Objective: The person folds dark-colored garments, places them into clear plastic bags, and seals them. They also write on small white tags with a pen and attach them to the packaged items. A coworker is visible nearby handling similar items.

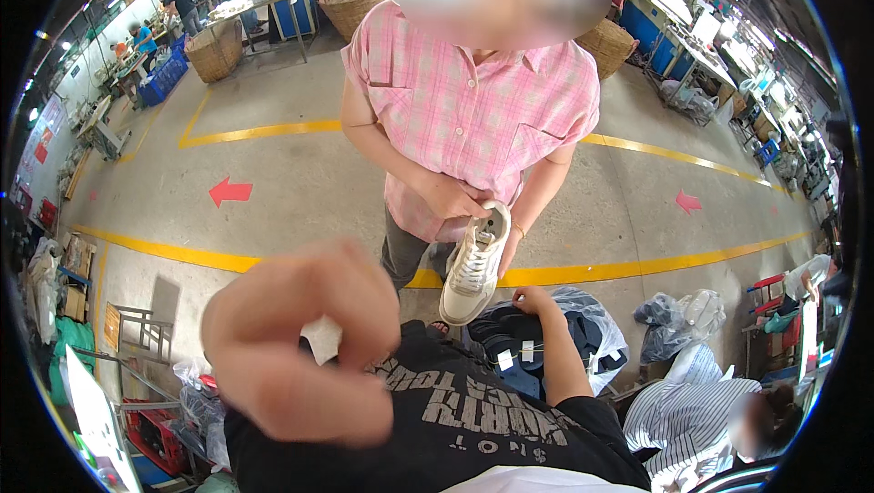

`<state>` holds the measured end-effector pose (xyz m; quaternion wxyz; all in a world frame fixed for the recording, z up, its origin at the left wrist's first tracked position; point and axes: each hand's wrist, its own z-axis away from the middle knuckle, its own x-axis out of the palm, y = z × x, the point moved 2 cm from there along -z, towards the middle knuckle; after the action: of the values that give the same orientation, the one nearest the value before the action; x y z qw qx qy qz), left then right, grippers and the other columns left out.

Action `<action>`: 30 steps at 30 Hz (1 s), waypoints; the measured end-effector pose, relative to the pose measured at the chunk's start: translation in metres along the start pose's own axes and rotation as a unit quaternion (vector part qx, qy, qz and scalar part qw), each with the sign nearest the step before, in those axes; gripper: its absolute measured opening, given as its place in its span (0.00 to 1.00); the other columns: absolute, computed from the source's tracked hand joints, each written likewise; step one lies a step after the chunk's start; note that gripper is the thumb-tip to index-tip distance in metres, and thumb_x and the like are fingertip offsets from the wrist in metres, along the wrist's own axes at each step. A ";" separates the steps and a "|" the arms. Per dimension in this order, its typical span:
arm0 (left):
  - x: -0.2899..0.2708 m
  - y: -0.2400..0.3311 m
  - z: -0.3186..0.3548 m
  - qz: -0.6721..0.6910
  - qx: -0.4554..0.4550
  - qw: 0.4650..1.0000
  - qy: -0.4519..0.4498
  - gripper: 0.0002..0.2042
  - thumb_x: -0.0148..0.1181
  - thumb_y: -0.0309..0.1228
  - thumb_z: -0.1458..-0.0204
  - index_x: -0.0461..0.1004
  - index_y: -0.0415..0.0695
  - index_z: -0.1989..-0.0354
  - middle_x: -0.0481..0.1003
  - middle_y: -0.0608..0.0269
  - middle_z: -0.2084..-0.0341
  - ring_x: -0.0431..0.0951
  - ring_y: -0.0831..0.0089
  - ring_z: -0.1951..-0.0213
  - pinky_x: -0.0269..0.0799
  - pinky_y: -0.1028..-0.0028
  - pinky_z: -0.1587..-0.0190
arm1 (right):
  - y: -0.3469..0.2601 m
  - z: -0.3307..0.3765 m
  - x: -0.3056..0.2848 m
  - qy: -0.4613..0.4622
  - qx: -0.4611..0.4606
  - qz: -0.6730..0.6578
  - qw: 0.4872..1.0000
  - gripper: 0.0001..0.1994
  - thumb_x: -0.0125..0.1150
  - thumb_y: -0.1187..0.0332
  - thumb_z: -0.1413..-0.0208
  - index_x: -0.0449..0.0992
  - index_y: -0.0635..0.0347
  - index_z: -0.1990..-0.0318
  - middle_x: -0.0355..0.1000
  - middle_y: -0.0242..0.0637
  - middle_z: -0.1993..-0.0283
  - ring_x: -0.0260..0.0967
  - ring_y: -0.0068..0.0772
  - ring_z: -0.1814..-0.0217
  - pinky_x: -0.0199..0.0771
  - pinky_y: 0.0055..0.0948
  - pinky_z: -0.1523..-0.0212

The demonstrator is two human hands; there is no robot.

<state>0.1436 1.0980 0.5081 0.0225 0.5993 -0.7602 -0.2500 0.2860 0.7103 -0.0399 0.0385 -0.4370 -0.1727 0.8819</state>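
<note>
Close in front of me, large and blurred, is my left hand point(291, 338), its fingers and thumb curled into a ring with nothing visible inside. My right hand point(533, 300) is closed at the far edge of a clear plastic bag point(608, 318) of dark pieces with white tags point(528, 347); whether it grips anything is hidden. A person in a pink plaid shirt point(473, 120) faces me. Both of that person's hands hold a cream lace-up sneaker point(473, 261), toe tilted down toward me, just beyond my right hand.
Yellow lines point(592, 272) and red arrows point(231, 192) mark the concrete floor. A person in a striped shirt point(683, 425) sits at the lower right, near grey plastic bags point(678, 325). A metal-framed stool point(137, 329) stands left; wicker baskets point(215, 50) and workbenches are farther back.
</note>
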 end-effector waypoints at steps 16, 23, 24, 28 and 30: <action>0.094 -0.006 -0.047 -0.114 0.233 0.937 0.235 0.15 0.67 0.13 0.55 0.65 0.42 0.80 0.59 0.70 0.86 0.57 0.78 0.90 0.52 0.76 0.89 | 0.042 -0.059 0.048 0.002 -0.018 0.024 1.000 0.12 0.68 0.58 0.50 0.87 0.43 0.57 0.83 0.45 0.54 0.79 0.51 0.50 0.79 0.43 0.46; 0.117 -0.012 -0.067 -0.092 0.282 0.950 0.098 0.19 0.67 0.08 0.59 0.62 0.42 0.83 0.57 0.70 0.86 0.56 0.80 0.91 0.53 0.77 0.90 | 0.007 -0.056 0.052 -0.030 0.008 -0.019 0.999 0.14 0.67 0.60 0.51 0.87 0.43 0.56 0.83 0.39 0.52 0.80 0.47 0.48 0.79 0.44 0.47; 0.129 -0.020 -0.062 -0.071 0.282 0.946 0.139 0.19 0.67 0.07 0.59 0.63 0.41 0.83 0.57 0.69 0.86 0.56 0.80 0.90 0.53 0.77 0.90 | -0.002 -0.054 0.049 -0.038 0.015 -0.013 0.999 0.14 0.67 0.60 0.52 0.87 0.42 0.55 0.83 0.38 0.52 0.80 0.46 0.48 0.79 0.44 0.47; 0.164 -0.030 -0.076 0.074 0.314 0.923 0.211 0.18 0.67 0.06 0.59 0.64 0.40 0.82 0.58 0.69 0.85 0.57 0.81 0.89 0.54 0.79 0.89 | 0.014 -0.052 0.046 -0.018 0.008 -0.003 1.000 0.16 0.68 0.62 0.54 0.86 0.42 0.54 0.83 0.38 0.51 0.80 0.45 0.48 0.79 0.43 0.48; 0.172 -0.025 -0.078 0.096 0.293 0.926 0.218 0.17 0.68 0.07 0.59 0.66 0.40 0.82 0.59 0.69 0.85 0.59 0.81 0.88 0.55 0.80 0.89 | 0.005 -0.057 0.048 -0.016 -0.002 -0.005 1.000 0.17 0.67 0.63 0.55 0.86 0.42 0.54 0.83 0.38 0.52 0.80 0.45 0.48 0.79 0.43 0.48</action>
<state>0.1442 0.9078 0.5203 0.0349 0.5434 -0.8296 0.1237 0.3015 0.7312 -0.1099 0.0395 -0.4221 -0.1772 0.8882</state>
